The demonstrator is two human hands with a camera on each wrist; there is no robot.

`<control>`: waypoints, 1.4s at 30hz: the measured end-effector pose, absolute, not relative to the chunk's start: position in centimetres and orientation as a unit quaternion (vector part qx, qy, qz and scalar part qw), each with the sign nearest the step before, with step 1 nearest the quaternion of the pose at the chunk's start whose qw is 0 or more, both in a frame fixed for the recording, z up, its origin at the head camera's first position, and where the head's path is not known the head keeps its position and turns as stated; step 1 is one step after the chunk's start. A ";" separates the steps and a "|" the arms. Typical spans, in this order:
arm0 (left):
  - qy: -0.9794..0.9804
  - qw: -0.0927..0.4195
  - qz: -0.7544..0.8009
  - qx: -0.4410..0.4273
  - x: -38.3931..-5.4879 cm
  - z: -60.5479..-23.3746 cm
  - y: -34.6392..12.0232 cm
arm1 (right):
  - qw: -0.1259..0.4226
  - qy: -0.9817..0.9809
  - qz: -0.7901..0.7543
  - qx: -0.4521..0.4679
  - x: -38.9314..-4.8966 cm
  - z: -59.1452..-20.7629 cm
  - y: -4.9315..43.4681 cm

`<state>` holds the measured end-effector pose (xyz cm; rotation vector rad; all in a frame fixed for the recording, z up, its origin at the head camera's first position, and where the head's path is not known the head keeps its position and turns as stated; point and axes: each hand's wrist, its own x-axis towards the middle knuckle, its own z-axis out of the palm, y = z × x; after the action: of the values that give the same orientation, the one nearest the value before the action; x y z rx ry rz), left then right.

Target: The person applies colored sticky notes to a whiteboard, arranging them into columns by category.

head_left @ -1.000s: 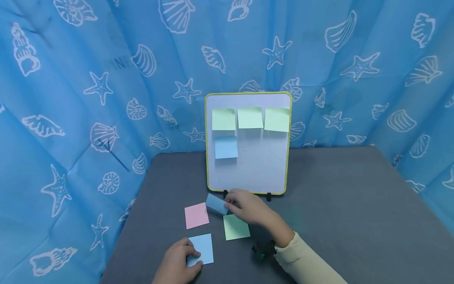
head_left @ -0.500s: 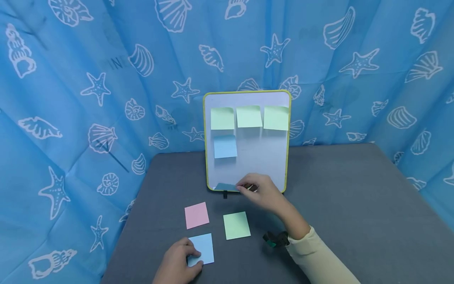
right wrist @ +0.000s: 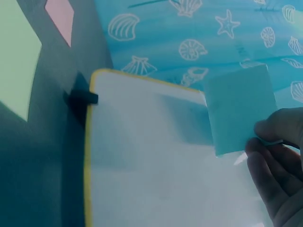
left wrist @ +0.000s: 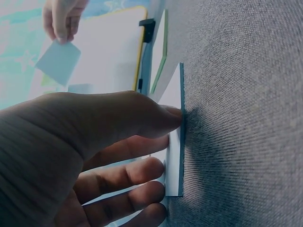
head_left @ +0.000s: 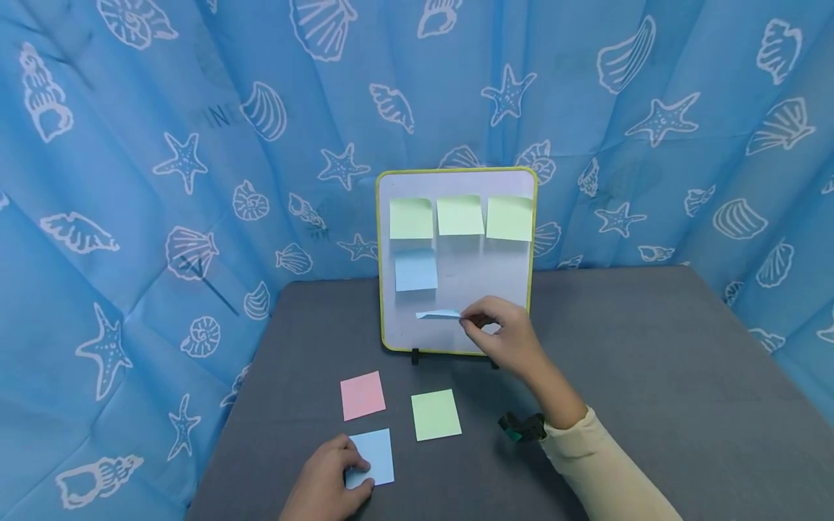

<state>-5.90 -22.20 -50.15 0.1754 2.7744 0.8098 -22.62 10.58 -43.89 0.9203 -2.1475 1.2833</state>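
Note:
A single blue sticky note (right wrist: 241,111) is pinched at one corner between the thumb and fingers of my right hand (head_left: 504,333), in front of the lower part of the whiteboard (head_left: 469,278). From the head view the note (head_left: 438,314) shows nearly edge-on. My left hand (head_left: 329,474) rests on a blue sticky note pad (head_left: 378,454) on the table, thumb and fingertips touching its top. Its thumb (left wrist: 161,116) lies at the pad's edge in the left wrist view. On the board hang a row of three green notes (head_left: 459,215) and one blue note (head_left: 415,270) below the leftmost.
A pink pad (head_left: 363,396) and a green pad (head_left: 436,415) lie on the grey table (head_left: 651,376) between me and the board. Black feet (head_left: 415,356) support the board. Behind it hangs a blue shell-patterned curtain (head_left: 260,181).
My right hand has risen from near the table, at the board's foot, up and to the right in front of the board, carrying the blue note. My left hand stays on the blue pad.

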 end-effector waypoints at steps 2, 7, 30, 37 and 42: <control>0.950 0.118 0.281 0.068 -5.9 -50.2 -22.3 | 0.248 -0.785 0.460 0.333 -22.9 -43.5 11.1; 0.944 0.125 0.297 0.071 -5.9 -50.3 -22.5 | 0.264 -0.790 0.443 0.332 -23.6 -42.4 12.1; 0.948 -0.017 0.276 0.159 -7.0 -50.2 -19.6 | 0.394 -0.780 0.385 0.297 -27.6 -40.6 12.2; 0.928 -0.063 0.319 0.181 -8.5 -48.5 -18.4 | 0.390 -0.786 0.378 0.295 -28.3 -41.2 12.0; 0.915 -0.112 0.329 0.202 -10.2 -46.6 -17.7 | 0.387 -0.786 0.380 0.296 -28.7 -41.5 11.8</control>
<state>-10.16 -17.70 -46.59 0.6861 3.1020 1.1150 -28.73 11.83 -41.53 0.7546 -2.0012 0.9686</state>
